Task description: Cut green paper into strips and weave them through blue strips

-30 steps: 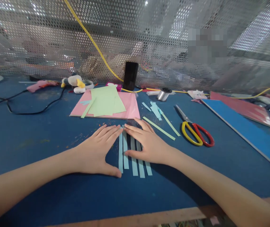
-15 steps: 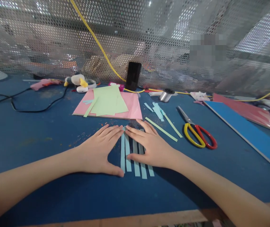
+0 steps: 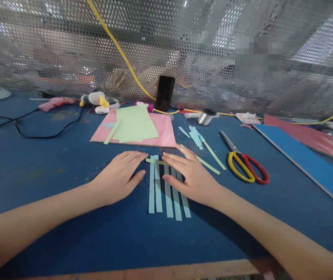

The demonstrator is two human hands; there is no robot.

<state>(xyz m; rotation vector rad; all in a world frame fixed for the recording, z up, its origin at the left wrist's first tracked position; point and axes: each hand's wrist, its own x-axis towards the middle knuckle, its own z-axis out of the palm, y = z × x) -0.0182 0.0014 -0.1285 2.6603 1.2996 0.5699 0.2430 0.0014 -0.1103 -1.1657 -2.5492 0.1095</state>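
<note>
Several pale blue paper strips [image 3: 158,190] lie side by side on the blue table, running away from me. A thin pale green strip [image 3: 154,161] crosses their far ends. My right hand [image 3: 189,175] rests spread on the strips, its fingertips on or next to the green strip. My left hand [image 3: 118,178] lies flat just left of the strips, holding nothing, its fingertips near the green strip's left end. Two more green strips [image 3: 210,165] lie to the right of my right hand, one partly under its fingers.
A pink sheet [image 3: 166,132] with pale green paper [image 3: 131,124] lies beyond my hands. Red-and-yellow-handled scissors [image 3: 244,167] and a blue board [image 3: 306,159] are at right. A black phone [image 3: 164,93], a spool [image 3: 205,117] and a perforated metal screen [image 3: 67,50] stand behind.
My left thumb has drawn in from the strips' near end, and my right hand has shifted slightly right. A pale green strip now shows across the blue strips' far ends.
</note>
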